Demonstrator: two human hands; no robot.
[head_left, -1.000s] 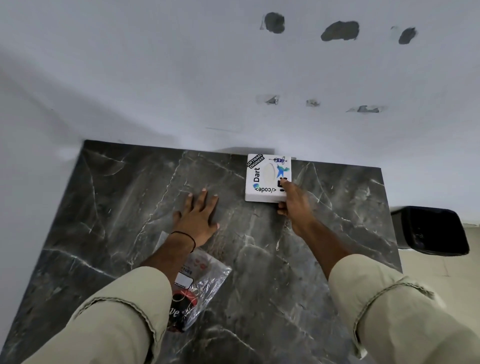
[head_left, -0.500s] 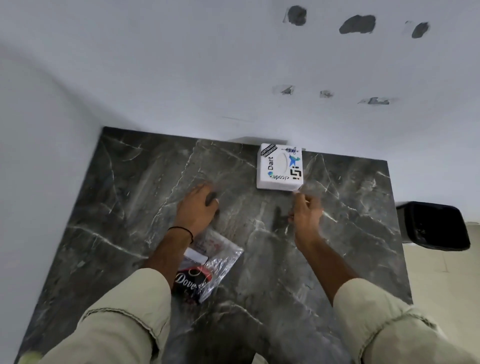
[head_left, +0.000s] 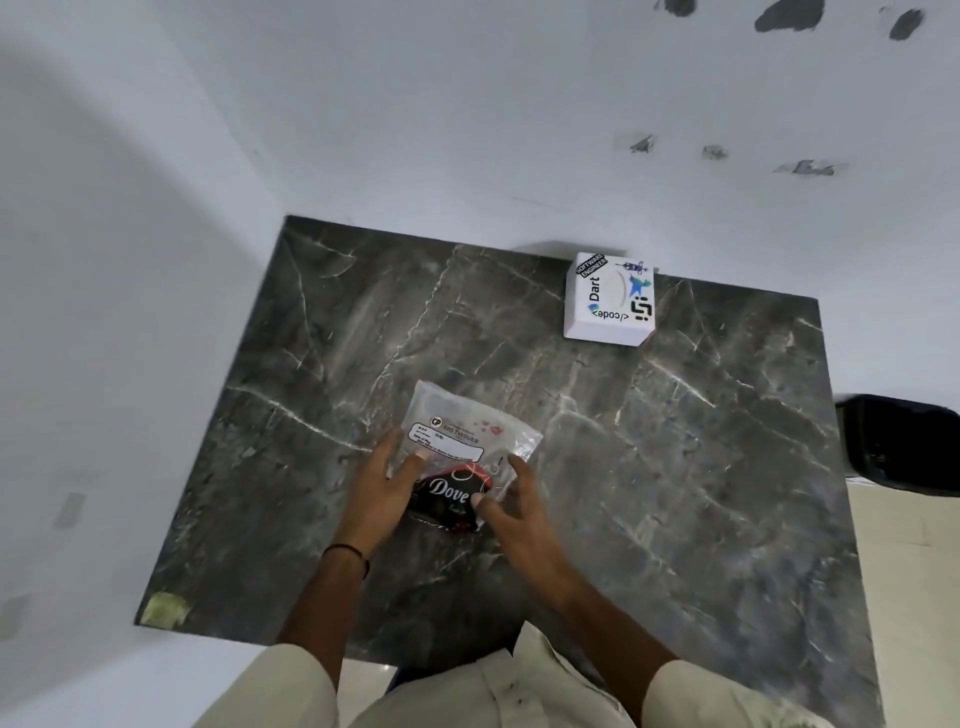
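A clear plastic bag (head_left: 470, 434) with a printed label lies on the dark marble table (head_left: 675, 467), with a dark Dove packet (head_left: 448, 498) inside its near end. My left hand (head_left: 382, 488) holds the bag's left edge, thumb on top. My right hand (head_left: 522, 514) holds the right edge, its thumb touching the Dove packet. A white box (head_left: 609, 299) covered in stickers sits apart at the table's far edge, against the wall.
White walls close off the table's far and left sides. A black bin (head_left: 904, 447) stands on the floor past the table's right edge. A pale green patch (head_left: 165, 609) marks the table's near left corner.
My right hand left the white box and came back to the bag. My left hand lifted off the table and moved onto the bag. The view shifted, and the bag now shows fully.
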